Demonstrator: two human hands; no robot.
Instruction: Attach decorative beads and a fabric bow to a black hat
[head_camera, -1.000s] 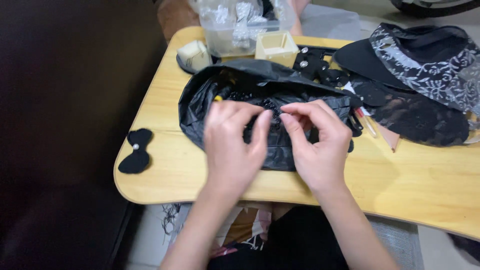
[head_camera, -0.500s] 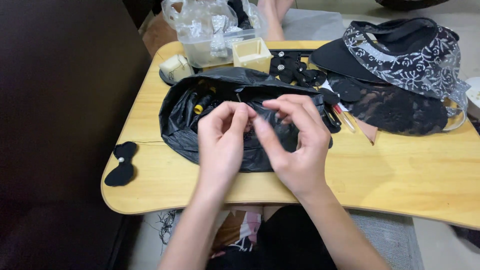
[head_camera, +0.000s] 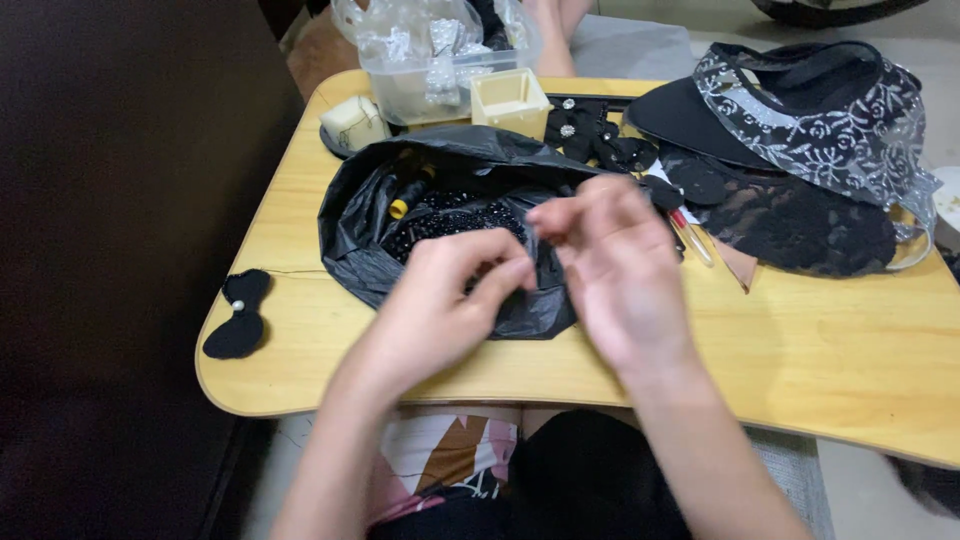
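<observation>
Your left hand (head_camera: 440, 300) and your right hand (head_camera: 610, 270) meet above the open black plastic bag (head_camera: 440, 215) that lies in the middle of the wooden table (head_camera: 830, 350). On both hands the thumb and forefinger are pinched together, tips close to each other over the bag's near edge. Whatever sits in each grip is too small and blurred to make out, so you cannot tell what, if anything, is pinched there.

Inside the bag you see a heap of small black beads (head_camera: 455, 222) and a yellow-tipped black spool (head_camera: 408, 198) toward its left side. A black fabric bow (head_camera: 238, 315) lies near the table's left edge, well apart from your hands. Behind the bag stand a clear plastic tub (head_camera: 435, 60) holding shiny bits, a small cream square box (head_camera: 512, 100) just beside it, and a pale spool of thread (head_camera: 352, 124) to the left. To the right rests a black visor with lace and floral trim (head_camera: 800, 120), with black lace fabric (head_camera: 800, 225) spread below it.
</observation>
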